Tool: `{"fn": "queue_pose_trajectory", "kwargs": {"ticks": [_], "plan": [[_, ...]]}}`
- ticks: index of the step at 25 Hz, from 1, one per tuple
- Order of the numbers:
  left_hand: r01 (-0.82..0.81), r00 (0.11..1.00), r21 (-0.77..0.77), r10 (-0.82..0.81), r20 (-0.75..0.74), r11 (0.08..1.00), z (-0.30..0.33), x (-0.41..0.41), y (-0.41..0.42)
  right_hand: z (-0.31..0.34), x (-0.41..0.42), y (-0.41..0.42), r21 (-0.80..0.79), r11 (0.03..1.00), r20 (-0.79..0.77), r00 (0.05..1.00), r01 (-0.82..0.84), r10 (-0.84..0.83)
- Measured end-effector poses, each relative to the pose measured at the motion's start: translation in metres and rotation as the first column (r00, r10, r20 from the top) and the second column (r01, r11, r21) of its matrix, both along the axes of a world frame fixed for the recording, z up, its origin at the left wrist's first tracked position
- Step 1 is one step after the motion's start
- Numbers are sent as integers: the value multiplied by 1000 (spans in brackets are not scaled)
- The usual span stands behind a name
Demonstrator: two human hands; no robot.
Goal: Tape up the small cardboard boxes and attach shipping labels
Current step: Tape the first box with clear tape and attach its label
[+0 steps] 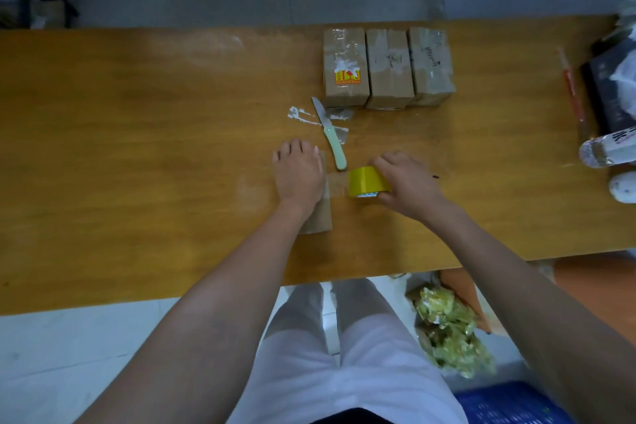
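Observation:
A small cardboard box lies flat on the wooden table, mostly hidden under my left hand, which presses down on it with straight fingers. My right hand grips a yellow tape roll just right of the box. A strip of clear tape runs from the roll onto the box. Three taped cardboard boxes stand side by side at the far middle of the table; the left one carries a yellow and red sticker.
A folding knife with a pale green handle lies open between the hands and the far boxes, beside white tape scraps. At the right edge sit a plastic bottle, a dark box and a red stick. Crumpled tape waste lies on the floor.

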State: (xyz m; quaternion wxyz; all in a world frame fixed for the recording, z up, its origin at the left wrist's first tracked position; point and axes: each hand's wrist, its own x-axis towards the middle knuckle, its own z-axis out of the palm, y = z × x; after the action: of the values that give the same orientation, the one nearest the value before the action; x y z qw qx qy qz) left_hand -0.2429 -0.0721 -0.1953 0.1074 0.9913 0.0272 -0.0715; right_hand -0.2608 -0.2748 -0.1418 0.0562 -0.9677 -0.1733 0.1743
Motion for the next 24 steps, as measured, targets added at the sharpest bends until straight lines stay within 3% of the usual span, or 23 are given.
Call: {"fn": "queue_pose_trajectory", "kwargs": {"ticks": [4, 8, 18, 24], "plan": [[1, 1000, 27, -1, -7, 1000, 2, 0, -4, -3, -4, 0, 13, 999, 68, 997, 39, -39], [-12, 1000, 31, 12, -1, 999, 1, -2, -3, -10, -11, -4, 100, 980, 61, 982, 174, -180], [-3, 1000, 7, 3, 21, 1000, -2, 1, 5, -9, -14, -59, -28, 981, 197, 963, 191, -182], [7, 998, 28, -9, 62, 1000, -4, -2, 27, -15, -13, -87, -196, 977, 346, 938, 83, -10]]}}
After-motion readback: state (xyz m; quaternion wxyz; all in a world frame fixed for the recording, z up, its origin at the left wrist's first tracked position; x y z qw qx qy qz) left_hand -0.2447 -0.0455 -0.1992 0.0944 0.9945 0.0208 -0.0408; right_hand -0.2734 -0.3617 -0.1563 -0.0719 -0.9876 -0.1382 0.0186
